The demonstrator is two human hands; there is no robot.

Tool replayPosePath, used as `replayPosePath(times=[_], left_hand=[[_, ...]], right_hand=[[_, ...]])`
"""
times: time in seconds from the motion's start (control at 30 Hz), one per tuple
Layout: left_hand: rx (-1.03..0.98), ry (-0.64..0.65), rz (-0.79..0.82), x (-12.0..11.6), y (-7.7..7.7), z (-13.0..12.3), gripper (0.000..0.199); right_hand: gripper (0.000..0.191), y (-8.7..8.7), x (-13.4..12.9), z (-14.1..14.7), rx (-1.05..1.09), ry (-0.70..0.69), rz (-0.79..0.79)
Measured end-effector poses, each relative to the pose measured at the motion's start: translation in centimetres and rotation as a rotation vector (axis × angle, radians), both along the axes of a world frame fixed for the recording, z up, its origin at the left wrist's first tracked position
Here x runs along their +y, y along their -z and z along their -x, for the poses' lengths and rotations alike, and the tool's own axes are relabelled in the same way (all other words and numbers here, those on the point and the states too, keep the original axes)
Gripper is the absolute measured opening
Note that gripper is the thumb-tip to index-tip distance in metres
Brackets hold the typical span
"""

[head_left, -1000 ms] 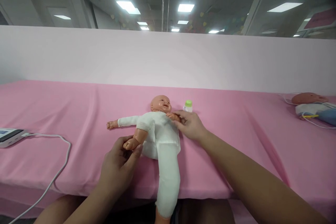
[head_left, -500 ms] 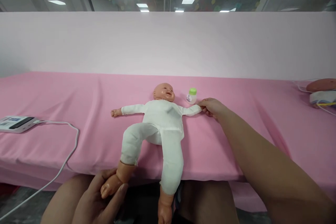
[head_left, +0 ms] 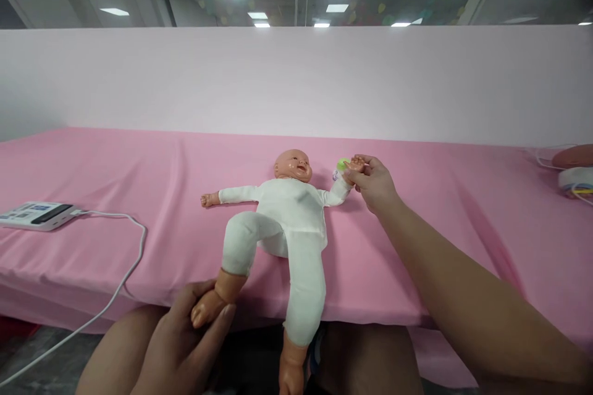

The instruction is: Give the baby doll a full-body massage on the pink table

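Note:
A baby doll (head_left: 293, 210) with a white cloth body lies on its back on a pink-covered table (head_left: 176, 247). Its legs point toward me, and one foot hangs past the front edge. My left hand (head_left: 180, 333) is closed around the doll's foot on the left, the knee of that leg bent. My right hand (head_left: 376, 184) pinches the doll's hand on the right and holds it raised off the cloth, that arm bent at the elbow. Just behind the raised hand stands a small green-capped bottle (head_left: 341, 166), partly hidden. The doll's other arm lies stretched out to the left.
On the left lies a white device (head_left: 39, 215) with a white cable (head_left: 136, 259) running off the table's front edge. At the far right sit a flesh-coloured object (head_left: 574, 157) and a white bundle (head_left: 577, 179). A white partition (head_left: 296, 80) rises behind the table.
My right hand has lifted the doll's hand up from the cloth, bending its arm, which now partly covers the bottle. The left hand has raised the foot slightly. The view has shifted a little.

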State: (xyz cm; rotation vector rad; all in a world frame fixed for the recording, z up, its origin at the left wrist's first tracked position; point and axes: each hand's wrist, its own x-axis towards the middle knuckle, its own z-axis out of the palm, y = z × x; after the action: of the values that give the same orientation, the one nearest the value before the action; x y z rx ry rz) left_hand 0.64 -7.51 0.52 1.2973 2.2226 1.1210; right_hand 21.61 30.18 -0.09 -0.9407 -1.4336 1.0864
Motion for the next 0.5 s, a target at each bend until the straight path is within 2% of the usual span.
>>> replayPosePath(times=[0.1,0.17,0.3,0.4,0.5], left_hand=[[0.008,-0.081,-0.112,2.6,-0.1,0.1,0.031],[0.025,-0.108,-0.14,4.4,0.1,0.3,0.033],[0.039,-0.012,-0.1,7.6,0.2,0.8,0.031],[0.055,0.02,-0.099,8.9,0.2,1.0,0.031],[0.043,0.011,-0.099,8.9,0.3,1.0,0.031]], right_hand=[[0.069,-0.1,-2.6,1.5,-0.073,-0.089,-0.138],[0.067,0.0,-4.5,2.5,-0.151,-0.142,-0.237],[0.036,-0.1,-7.5,3.8,-0.435,-0.348,-0.509],[0.036,-0.4,-8.6,4.1,-0.581,-0.447,-0.665],[0.041,-0.7,-8.7,4.0,-0.617,-0.432,-0.681]])
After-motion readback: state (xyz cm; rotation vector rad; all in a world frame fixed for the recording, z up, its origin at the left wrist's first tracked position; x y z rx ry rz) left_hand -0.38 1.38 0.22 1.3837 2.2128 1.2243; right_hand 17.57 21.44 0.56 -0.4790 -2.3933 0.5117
